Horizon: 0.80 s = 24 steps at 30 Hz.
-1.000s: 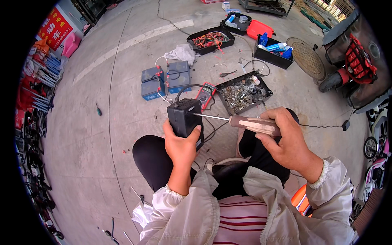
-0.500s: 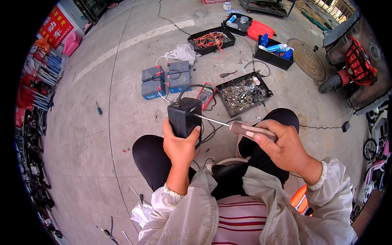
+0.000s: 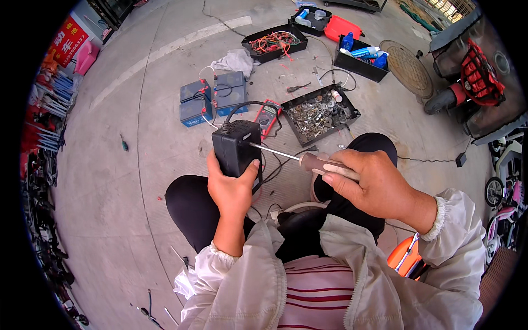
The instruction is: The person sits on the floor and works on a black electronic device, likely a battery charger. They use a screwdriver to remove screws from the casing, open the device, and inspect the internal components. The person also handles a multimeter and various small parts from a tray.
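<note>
My left hand [image 3: 234, 190] is wrapped round a black power adapter [image 3: 234, 151], a boxy block with a thick cord coming out of its top, held up above my knees. In my right hand [image 3: 374, 179] is a screwdriver [image 3: 327, 165] with a brown and pale handle, gripped with thumb and fingers. Its metal shaft points left, and the tip meets the adapter's right side near the top. Whether the tip sits in a screw cannot be made out. Behind the adapter a red multimeter [image 3: 268, 118] lies on the ground.
Blue batteries [image 3: 231, 93] joined by wires stand beyond the adapter. A black tray [image 3: 297, 127] of loose hardware lies right of the multimeter. Farther back are a bin of wires [image 3: 254, 53] and a box of bottles [image 3: 363, 67]. A small green-handled tool [image 3: 125, 144] lies at left.
The view has shifted slightly, so the surroundings sit a little further left and up. Both hands keep their hold, and the screwdriver tip stays at the adapter's side.
</note>
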Available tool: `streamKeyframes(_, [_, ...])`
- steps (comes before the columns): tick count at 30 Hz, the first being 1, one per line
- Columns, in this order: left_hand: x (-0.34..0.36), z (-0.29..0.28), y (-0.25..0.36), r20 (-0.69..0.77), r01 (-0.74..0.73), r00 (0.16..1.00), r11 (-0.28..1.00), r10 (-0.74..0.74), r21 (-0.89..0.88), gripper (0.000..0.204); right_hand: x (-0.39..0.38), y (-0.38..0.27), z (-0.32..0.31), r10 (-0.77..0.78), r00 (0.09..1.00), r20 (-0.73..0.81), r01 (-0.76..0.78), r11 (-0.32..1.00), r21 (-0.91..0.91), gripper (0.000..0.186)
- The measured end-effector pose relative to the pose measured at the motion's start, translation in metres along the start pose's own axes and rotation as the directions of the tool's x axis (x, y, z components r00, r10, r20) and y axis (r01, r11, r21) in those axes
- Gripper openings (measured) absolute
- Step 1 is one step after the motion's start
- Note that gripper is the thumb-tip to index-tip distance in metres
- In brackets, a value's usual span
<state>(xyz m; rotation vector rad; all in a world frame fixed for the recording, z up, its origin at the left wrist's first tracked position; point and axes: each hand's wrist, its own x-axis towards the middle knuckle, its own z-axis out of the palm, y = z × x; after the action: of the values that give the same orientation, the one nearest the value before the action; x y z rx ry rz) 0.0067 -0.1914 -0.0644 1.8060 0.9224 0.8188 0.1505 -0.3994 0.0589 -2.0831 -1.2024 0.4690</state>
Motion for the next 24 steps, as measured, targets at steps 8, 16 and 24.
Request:
streamKeyframes(8, [0.002, 0.002, 0.005, -0.025, 0.034, 0.999, 0.999, -0.035, -0.039, 0.063, 0.008, 0.004, 0.002, 0.094, 0.995, 0.042, -0.099, 0.984, 0.151, 0.029])
streamKeyframes(16, [0.014, 0.017, 0.004, -0.062, 0.073, 0.996, 0.995, -0.069, 0.062, 0.075, 0.030, 0.021, -0.018, 0.106, 0.969, 0.224, -0.101, 0.994, -0.033, 0.030])
streamKeyframes(24, [0.083, 0.020, 0.042, -0.093, -0.063, 0.992, 0.967, 0.088, 0.248, 0.076, 0.069, 0.081, -0.062, -0.124, 0.991, 0.053, 0.131, 0.978, -0.161, 0.040])
